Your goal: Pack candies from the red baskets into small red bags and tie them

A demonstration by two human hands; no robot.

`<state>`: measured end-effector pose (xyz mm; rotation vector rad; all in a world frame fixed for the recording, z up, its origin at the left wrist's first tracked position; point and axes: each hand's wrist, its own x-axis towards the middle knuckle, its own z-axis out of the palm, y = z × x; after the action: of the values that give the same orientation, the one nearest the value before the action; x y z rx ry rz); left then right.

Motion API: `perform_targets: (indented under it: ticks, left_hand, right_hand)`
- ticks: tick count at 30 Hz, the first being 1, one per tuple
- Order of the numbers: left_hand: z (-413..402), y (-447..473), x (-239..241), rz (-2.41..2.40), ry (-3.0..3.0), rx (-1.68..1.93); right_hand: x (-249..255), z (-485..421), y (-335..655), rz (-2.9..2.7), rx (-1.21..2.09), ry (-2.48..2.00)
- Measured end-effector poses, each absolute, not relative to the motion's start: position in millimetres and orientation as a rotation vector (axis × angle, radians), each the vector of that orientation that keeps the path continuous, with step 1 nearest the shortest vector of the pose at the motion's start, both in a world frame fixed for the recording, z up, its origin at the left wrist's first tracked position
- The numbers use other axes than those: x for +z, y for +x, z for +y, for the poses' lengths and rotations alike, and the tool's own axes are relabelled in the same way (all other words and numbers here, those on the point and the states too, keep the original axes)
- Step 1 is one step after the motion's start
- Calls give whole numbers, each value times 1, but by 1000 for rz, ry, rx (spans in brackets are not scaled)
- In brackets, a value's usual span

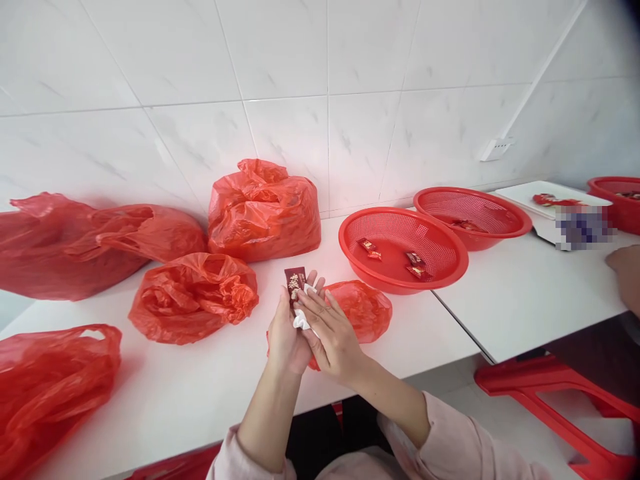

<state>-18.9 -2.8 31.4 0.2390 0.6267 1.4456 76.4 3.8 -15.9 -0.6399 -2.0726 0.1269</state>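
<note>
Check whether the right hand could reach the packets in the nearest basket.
Probably yes: the nearest basket is open-topped, to the right of the right hand, and nothing covers the packets, though that hand is against a white tissue.

one held packet [294, 280], five bags [265, 217], three baskets [387, 267]

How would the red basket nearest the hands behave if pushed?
The basket is probably stiff, since its shape is smooth and round. It may feel light, being perforated. The small packets could slide, as they seem loose inside.
</note>
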Motion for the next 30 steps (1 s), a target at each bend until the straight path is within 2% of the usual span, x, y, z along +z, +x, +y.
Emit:
perform_targets:
  ticks: [3, 7, 12, 16, 18, 22, 25, 30]
  left_hand:
    - [-2, -23, 31, 667, 220, 1449]
    - [0, -23, 32, 690, 267, 1521]
    - [-1, -16, 32, 599, 363, 1497]
    - [-4, -20, 22, 665, 370, 1487]
    - [-6, -27, 16, 784, 483, 1486]
    - [-7, -37, 1, 1198, 1167, 1200]
    - [-3, -31, -13, 1384, 1471, 981]
    - [0, -20, -17, 1459, 1491, 1041]
  right_hand:
    - [-20, -1, 86, -2048, 233, -559]
    - [2, 6, 101, -1959, 444, -441]
    - [27, 29, 96, -1634, 406, -703]
    - [24, 58, 90, -1895, 233, -798]
    - [27, 83, 92, -2063, 180, -1008]
    - [45, 142, 94, -2262, 188, -1405]
    - [49, 171, 84, -2329, 223, -1463]
    - [46, 184, 76, -2424, 271, -1457]
